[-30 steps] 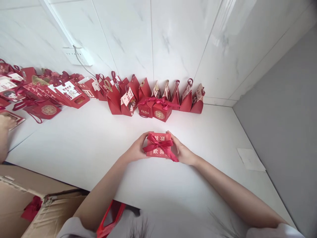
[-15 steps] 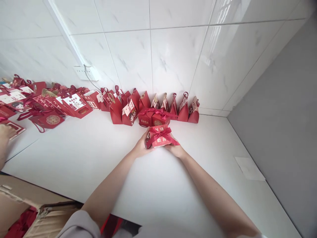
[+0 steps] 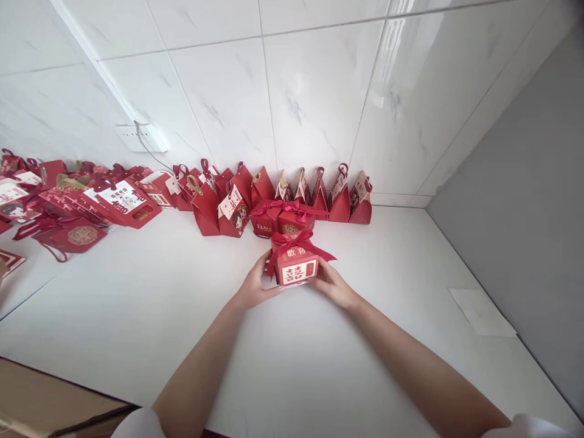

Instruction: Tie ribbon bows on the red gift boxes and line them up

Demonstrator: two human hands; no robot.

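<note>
A red gift box [image 3: 298, 267] with a white front label and a red ribbon bow on top sits between my two hands at the middle of the white table. My left hand [image 3: 258, 283] grips its left side, the thumb along the lower edge. On the right side, my right hand [image 3: 335, 284] holds the box with its fingers against the lower corner. Just behind it stand two red boxes [image 3: 266, 225] tied with ribbon, side by side and close to the held box.
Several red peaked boxes [image 3: 207, 210] line the tiled wall. More red packages [image 3: 132, 204] are heaped at the left, near a wall socket [image 3: 142, 138]. Another person's hand shows at the left edge. A cardboard box [image 3: 50, 401] is lower left; a white sheet [image 3: 482, 311] lies right.
The held box has tilted so its labelled front faces me, with both hands still around it. The view has shifted, and the other person's hand has mostly left the frame.
</note>
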